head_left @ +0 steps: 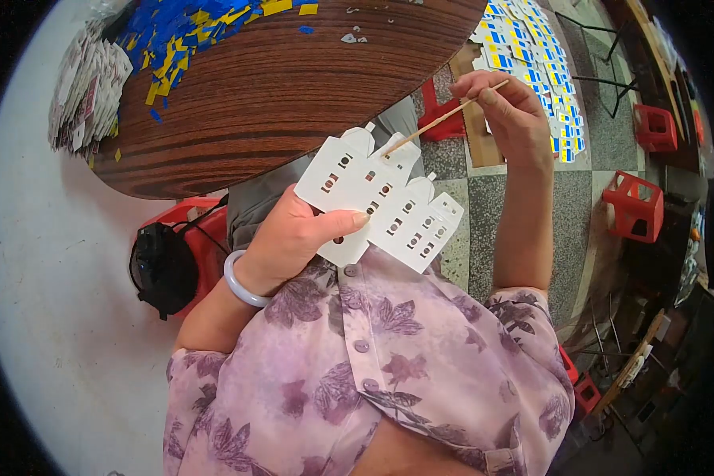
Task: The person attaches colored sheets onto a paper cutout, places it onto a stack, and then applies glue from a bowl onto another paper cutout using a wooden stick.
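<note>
Blue scraps (163,33) (some yellow) on table (246,119) beyond white card (383,209).

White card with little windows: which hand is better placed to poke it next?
Probably the right hand: it holds the thin stick, pointed at the white card's upper part. The left hand is busy gripping the card.

Table (278,119): passage for a hand along the near edge. Obstructions: paper stack (91,95) at the left edge; blue-yellow scraps (166,59) beside it; 1 white card (390,208) before the near edge; 1 stick (444,117) slanting between right hand (516,115) and card.
</note>
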